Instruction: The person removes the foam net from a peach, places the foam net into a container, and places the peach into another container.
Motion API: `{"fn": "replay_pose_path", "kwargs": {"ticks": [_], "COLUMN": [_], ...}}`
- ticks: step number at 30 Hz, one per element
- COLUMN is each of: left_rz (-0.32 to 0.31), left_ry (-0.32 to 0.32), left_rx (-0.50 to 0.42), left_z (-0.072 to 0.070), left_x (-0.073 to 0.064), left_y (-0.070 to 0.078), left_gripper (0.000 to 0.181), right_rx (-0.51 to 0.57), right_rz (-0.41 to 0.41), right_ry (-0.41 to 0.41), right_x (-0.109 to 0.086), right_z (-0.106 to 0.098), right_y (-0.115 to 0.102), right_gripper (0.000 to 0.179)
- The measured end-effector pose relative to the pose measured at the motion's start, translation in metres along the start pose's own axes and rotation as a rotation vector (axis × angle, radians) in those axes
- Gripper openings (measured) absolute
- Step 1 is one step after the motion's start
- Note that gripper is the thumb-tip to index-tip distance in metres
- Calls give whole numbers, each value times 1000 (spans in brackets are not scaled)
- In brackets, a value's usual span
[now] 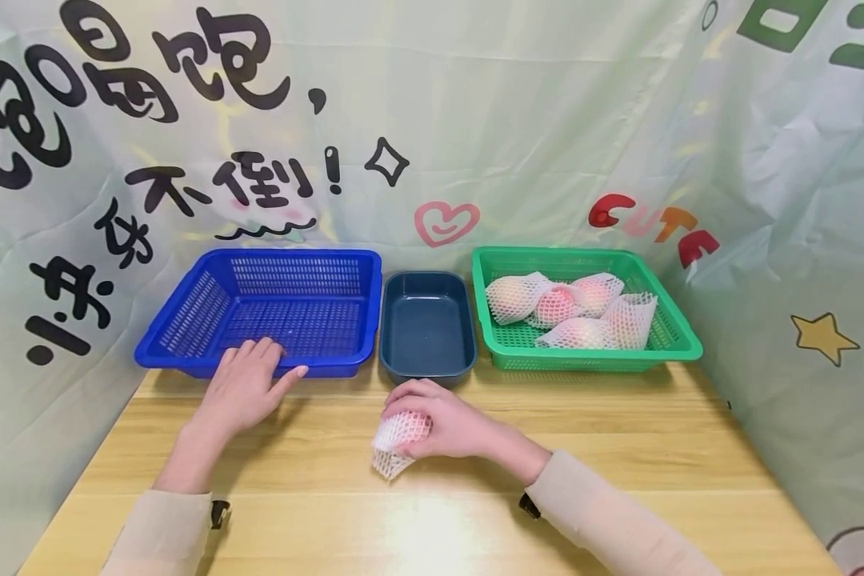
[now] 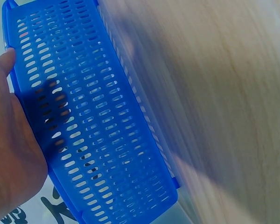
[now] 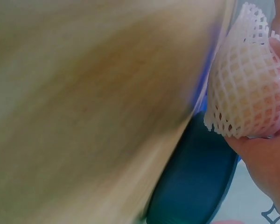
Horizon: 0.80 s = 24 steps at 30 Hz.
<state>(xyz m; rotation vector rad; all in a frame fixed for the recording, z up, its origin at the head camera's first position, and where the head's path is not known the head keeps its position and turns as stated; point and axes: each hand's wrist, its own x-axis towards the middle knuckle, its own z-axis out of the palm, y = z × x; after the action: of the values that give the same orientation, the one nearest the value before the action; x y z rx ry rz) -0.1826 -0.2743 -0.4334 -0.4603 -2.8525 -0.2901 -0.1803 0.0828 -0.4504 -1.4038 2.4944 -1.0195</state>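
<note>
My right hand grips a round pink-and-yellow fruit in a white foam net, its fingers and thumb around the sides. The fruit is above the wooden table, just in front of a small dark blue tray. In the right wrist view, the loose end of the net on the fruit sticks out past the fingers. My left hand rests on the front rim of a blue basket, fingers over the edge and thumb spread to the side. The left wrist view shows the basket's slotted wall.
A green basket at the right holds several similar fruits in foam nets. Baskets and tray stand in a row at the back of the wooden table. A printed cloth hangs behind and at both sides.
</note>
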Motion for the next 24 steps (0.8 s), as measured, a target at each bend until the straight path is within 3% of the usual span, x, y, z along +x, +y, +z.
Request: {"fn": "replay_pose_path", "kwargs": {"ticks": [14,24], "left_rz": [1,-8], "left_ry": [8,-7], "left_rx": [1,-5], "left_z": [2,0], "left_x": [1,0], "left_y": [0,1], "left_gripper": [53,55], "right_rx": [-35,-79], "right_rz": [57,63], "right_ry": [-68,-66], "right_x": [4,3], "right_z": [4,2], "right_y": [4,0], "right_gripper": [54,63]}}
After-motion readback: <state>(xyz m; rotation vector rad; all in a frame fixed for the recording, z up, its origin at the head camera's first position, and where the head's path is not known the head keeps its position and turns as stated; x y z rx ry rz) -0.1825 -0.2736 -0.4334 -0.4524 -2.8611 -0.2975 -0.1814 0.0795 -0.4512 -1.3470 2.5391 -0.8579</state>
